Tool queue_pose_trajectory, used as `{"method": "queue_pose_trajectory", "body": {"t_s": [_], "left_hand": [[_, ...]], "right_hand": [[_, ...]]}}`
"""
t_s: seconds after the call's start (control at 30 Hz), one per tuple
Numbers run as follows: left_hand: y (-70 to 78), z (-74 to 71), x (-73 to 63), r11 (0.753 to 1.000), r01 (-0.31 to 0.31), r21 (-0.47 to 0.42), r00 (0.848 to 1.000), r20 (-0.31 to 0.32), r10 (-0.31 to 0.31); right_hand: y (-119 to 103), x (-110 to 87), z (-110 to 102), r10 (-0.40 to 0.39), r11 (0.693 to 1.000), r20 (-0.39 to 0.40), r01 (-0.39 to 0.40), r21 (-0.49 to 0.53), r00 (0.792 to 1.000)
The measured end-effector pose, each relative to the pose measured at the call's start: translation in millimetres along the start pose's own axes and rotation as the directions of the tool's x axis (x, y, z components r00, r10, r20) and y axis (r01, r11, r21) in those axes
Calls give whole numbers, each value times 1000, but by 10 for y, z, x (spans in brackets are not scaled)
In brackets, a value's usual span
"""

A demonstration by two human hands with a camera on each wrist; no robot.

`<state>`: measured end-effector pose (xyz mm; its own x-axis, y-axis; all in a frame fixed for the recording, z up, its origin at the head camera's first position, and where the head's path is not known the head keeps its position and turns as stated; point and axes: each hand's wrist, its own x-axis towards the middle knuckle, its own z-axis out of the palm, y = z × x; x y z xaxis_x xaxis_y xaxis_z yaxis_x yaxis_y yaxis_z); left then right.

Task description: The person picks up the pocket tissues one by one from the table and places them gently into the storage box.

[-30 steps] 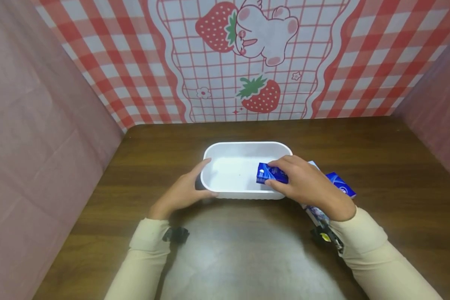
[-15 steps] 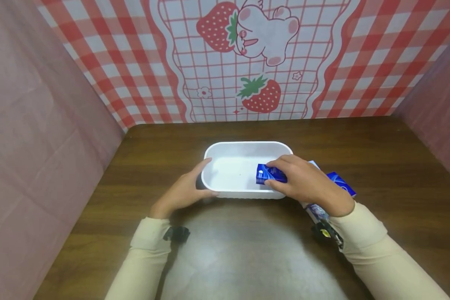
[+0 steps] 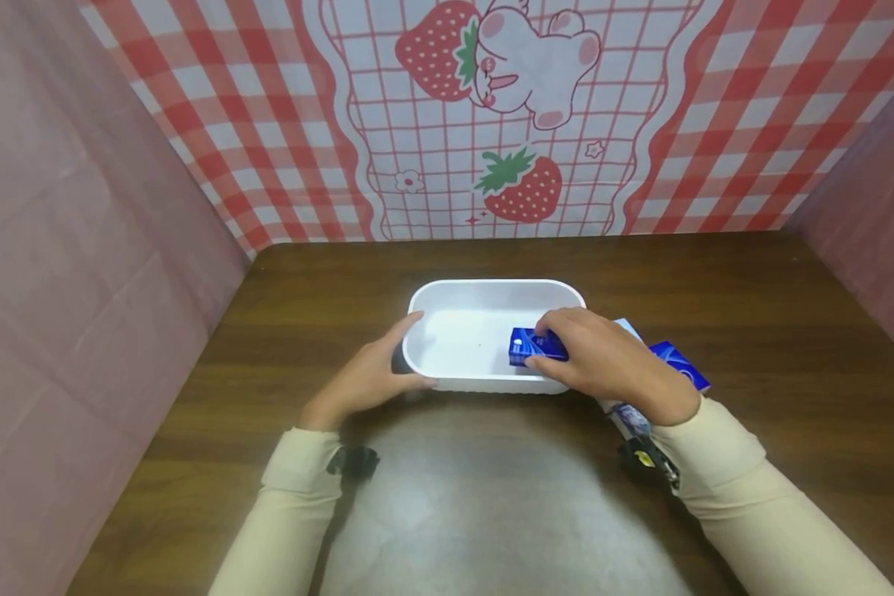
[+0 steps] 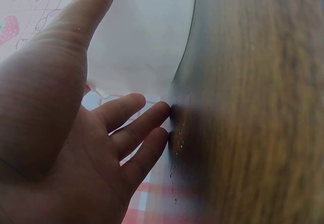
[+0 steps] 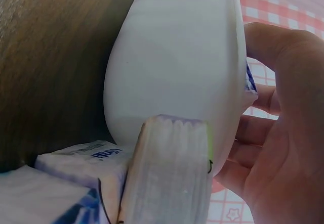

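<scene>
Left hand [image 3: 368,372] splays against a white tub [image 3: 454,341]; right hand [image 3: 603,353] (arched over it) pinches a packet [image 3: 525,347].

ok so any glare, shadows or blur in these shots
Head view: whitish glare on the near part of the table, darker shadows beside the sleeves; left wrist view: the patterned backdrop is washed out, the table looks soft, and a dark patch lies by the left hand; right wrist view: patterned backdrop pale again, table shadowed beside the white tub.
</scene>
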<state>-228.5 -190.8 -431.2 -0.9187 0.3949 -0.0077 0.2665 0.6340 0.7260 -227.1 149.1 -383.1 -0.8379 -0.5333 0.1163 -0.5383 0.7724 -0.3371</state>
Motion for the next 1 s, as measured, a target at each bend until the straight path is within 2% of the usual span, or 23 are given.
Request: {"method": "queue_pose_trajectory", "body": {"t_s": [0.3,0.53,1.0], "left_hand": [[18,-3,13,1000,29,2,1000,3,-29],[17,-2,10,1000,25,1,1000,10,-25],[2,2,11,1000,27,-1,1000,5,-27]], "right_hand": [[14,32,17,-4,1000,13,4,8,1000],[34,53,41,-20,1000,10,20,-3,1000],[57,130,46,-17,999,81,19,-28,997]]}}
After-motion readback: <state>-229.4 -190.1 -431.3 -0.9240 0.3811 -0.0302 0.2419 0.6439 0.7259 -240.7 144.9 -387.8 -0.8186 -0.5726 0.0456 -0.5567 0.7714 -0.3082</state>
